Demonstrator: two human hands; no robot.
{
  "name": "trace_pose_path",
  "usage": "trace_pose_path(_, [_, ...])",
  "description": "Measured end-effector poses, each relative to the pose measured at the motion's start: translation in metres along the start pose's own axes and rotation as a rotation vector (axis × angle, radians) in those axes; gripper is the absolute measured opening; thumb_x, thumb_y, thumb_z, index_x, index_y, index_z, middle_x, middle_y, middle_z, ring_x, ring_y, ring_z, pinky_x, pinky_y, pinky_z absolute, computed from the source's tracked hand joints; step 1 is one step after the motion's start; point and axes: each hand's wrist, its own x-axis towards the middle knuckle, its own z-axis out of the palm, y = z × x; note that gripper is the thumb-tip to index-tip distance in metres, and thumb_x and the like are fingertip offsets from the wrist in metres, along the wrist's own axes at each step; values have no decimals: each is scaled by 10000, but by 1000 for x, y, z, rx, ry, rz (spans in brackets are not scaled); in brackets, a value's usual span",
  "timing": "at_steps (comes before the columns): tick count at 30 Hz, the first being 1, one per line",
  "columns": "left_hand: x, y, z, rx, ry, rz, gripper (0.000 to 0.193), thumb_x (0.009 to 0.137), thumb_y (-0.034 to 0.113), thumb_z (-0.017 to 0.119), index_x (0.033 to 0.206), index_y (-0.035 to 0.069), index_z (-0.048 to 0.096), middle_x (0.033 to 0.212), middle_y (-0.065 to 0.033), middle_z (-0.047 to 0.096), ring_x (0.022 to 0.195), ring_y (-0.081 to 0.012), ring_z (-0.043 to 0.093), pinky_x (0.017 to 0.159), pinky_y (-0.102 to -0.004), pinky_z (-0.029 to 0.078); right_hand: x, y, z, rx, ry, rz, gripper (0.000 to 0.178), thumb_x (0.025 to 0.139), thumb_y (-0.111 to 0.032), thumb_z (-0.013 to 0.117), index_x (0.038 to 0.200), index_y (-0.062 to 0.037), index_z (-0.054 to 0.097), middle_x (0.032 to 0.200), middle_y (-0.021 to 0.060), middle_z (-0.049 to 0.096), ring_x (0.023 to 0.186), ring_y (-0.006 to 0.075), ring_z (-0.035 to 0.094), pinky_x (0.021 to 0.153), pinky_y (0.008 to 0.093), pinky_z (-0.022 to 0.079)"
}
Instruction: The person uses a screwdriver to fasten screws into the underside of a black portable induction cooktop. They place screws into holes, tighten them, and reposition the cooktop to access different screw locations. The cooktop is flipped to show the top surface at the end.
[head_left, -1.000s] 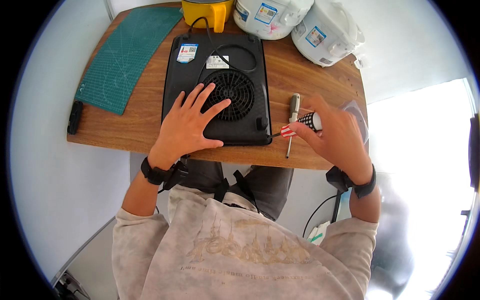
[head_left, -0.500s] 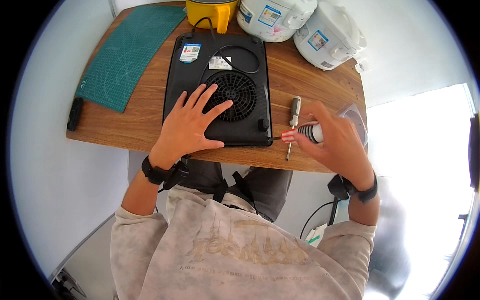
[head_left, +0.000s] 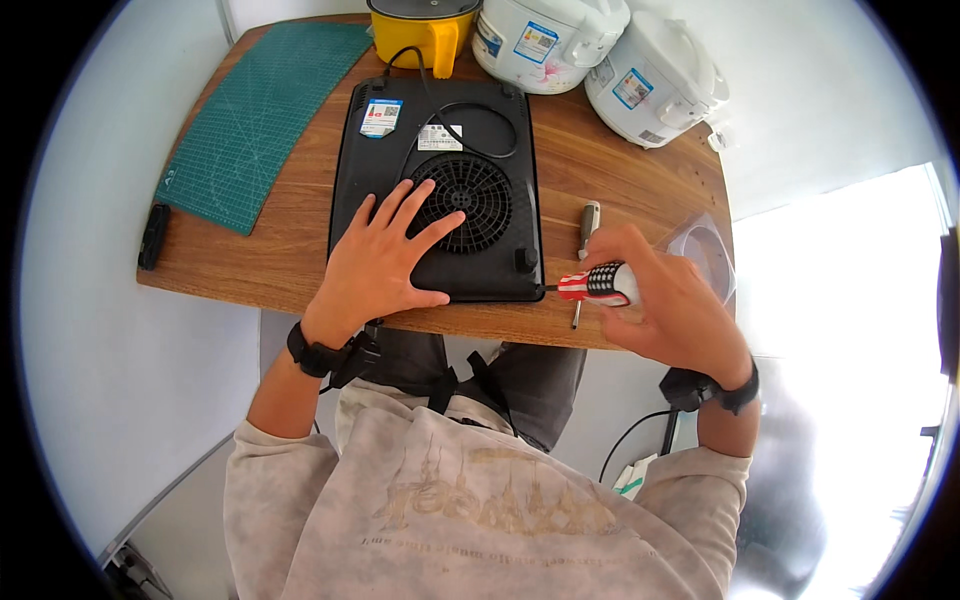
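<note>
My right hand [head_left: 668,300] has drawn a little to the right since half a second ago, and the red-and-white-handled screwdriver [head_left: 598,284] it grips now lies almost level, its dark shaft pointing left at the near right corner of the black cooker [head_left: 437,190], which sits bottom-up on the counter [head_left: 620,170]; whether the tip touches the corner I cannot tell. My left hand [head_left: 383,262] has not moved: it lies open and flat on the cooker's underside, fingers spread, fingertips on the round fan grille [head_left: 462,202] (the thumb pointing toward the right hand). A second screwdriver [head_left: 585,245] with a grey handle lies on the wood just beyond the right hand, where it lay before.

The counter is brown wood. Far to the left of my left hand lies a green cutting mat [head_left: 258,115], and a small black object [head_left: 153,237] sits at the near left edge. Beyond the cooker stand a yellow pot [head_left: 420,30] and two white rice cookers [head_left: 600,50]. A clear plastic bag [head_left: 705,250] lies just past my right hand. Pale floor surrounds the counter, with bright glare on my right
</note>
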Motion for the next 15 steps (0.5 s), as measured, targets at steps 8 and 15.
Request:
trace_pose_path(8, [1, 1, 0, -4, 9, 2, 968, 689, 626, 821, 1537, 337, 454, 1637, -119, 342, 1502, -369, 346, 1183, -591, 338, 3, 5, 6, -81, 118, -66, 477, 823, -200, 752, 1231, -99, 526, 865, 109, 721, 705, 364, 691, 653, 417, 544])
trace_pose_path(15, [0, 0, 0, -12, 9, 6, 965, 687, 599, 836, 1534, 327, 461, 1633, -120, 343, 1499, -376, 347, 1184, -588, 340, 10, 8, 9, -146, 218, -83, 429, 824, -210, 761, 1180, -117, 540, 635, 59, 635, 572, 350, 636, 553, 429, 501])
